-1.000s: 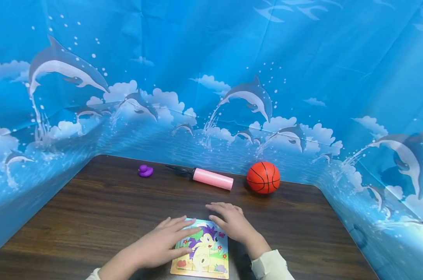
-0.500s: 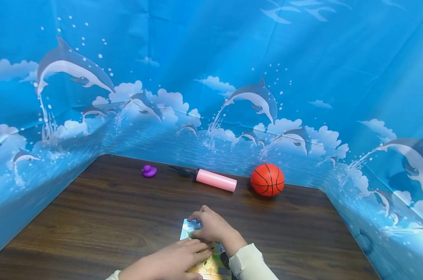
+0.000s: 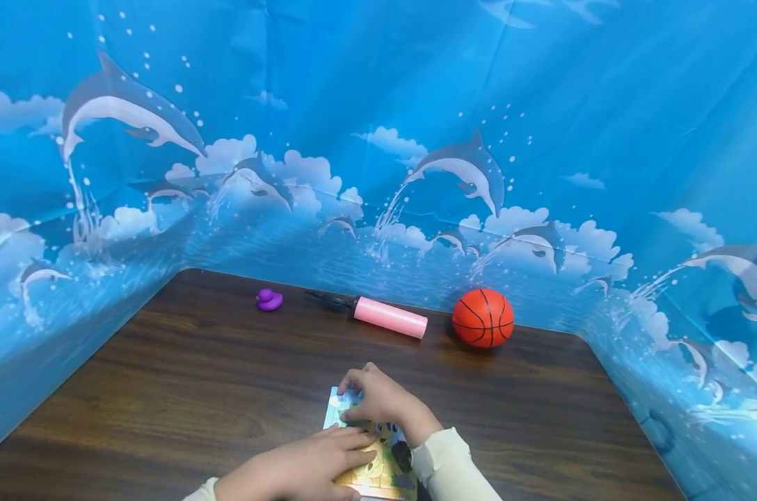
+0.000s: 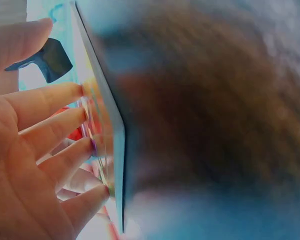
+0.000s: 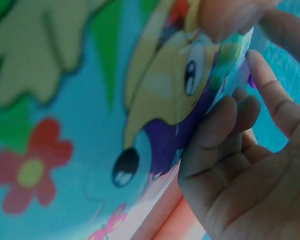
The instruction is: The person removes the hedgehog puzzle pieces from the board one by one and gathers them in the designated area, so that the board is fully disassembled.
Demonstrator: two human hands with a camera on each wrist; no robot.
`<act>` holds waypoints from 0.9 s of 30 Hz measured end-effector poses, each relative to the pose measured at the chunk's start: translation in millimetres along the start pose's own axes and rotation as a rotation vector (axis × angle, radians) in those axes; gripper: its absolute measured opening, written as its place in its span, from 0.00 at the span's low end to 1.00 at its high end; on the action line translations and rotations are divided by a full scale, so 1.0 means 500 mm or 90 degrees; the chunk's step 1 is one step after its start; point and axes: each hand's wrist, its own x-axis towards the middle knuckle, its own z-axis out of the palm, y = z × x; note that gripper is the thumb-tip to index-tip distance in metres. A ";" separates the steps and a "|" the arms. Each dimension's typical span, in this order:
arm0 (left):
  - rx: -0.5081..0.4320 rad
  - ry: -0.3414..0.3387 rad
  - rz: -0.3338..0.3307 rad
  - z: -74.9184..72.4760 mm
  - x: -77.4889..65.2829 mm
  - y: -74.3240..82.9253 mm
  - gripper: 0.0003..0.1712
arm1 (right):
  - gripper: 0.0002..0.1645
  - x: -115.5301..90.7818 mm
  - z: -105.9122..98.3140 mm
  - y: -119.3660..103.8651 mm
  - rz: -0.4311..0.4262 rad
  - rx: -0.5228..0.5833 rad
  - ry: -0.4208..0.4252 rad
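Left hand (image 3: 309, 463): nearest item. We found its fingers extended and spread, tips touching the puzzle's face and clasping nothing; we took this contact as steadying.

Cartoon jigsaw puzzle (image 3: 387, 479), one: at the near side of the table (image 3: 190, 376), partly covered by both hands. We judged it placed there for easy two-handed reach.

Right hand (image 3: 385, 403), pale sleeve (image 3: 450, 463): arched over the puzzle's far part, some fingers bent, thumb at the face, probably so the tips could work on the surface. We could not tell whether it had clamped on anything.

Toy basketball (image 3: 483, 319), pink hand pump (image 3: 391, 317), purple rubber duck (image 3: 269, 300): along the far edge, well apart from the hands, presumably set back to leave room.

Dolphin-print backdrop (image 3: 353, 76): behind everything.

Changes: against one second earlier, we noted the right hand moved from the puzzle's far right corner across its face, and the left lower over it. The far row kept its places.
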 end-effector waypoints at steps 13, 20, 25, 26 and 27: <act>-0.046 0.000 -0.016 -0.009 0.000 0.004 0.35 | 0.10 -0.009 0.003 -0.005 -0.006 0.102 0.093; -0.097 -0.002 -0.031 -0.014 0.000 -0.003 0.32 | 0.08 -0.028 -0.027 0.041 0.060 0.381 0.162; -0.152 0.029 -0.102 -0.029 -0.012 -0.020 0.32 | 0.13 -0.078 -0.081 0.129 0.199 0.418 0.226; -0.160 0.033 -0.123 -0.032 -0.017 -0.028 0.33 | 0.12 -0.091 -0.092 0.149 0.225 0.404 0.239; -0.162 0.039 -0.141 -0.035 -0.023 -0.037 0.33 | 0.12 -0.104 -0.101 0.170 0.248 0.391 0.251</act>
